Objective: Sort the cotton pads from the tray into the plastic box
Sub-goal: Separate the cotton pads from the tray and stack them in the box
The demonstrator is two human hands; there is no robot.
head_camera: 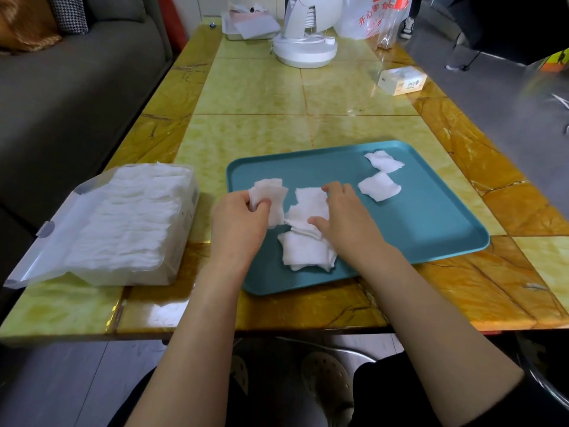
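The left hand grips a small stack of white square cotton pads over the left part of the teal rectangular plastic tray. The right hand pinches a loose pad lying on the tray, holding it at opposite edges. A pad pile lies nearer the person; two single pads lie far right. The clear plastic box, filled with pads, stands left of the tray.

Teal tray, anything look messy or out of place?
White square cotton pads lie askew on the teal plastic tray: an overlapping heap by the right hand, two loose at the far corner. Nothing spilled.
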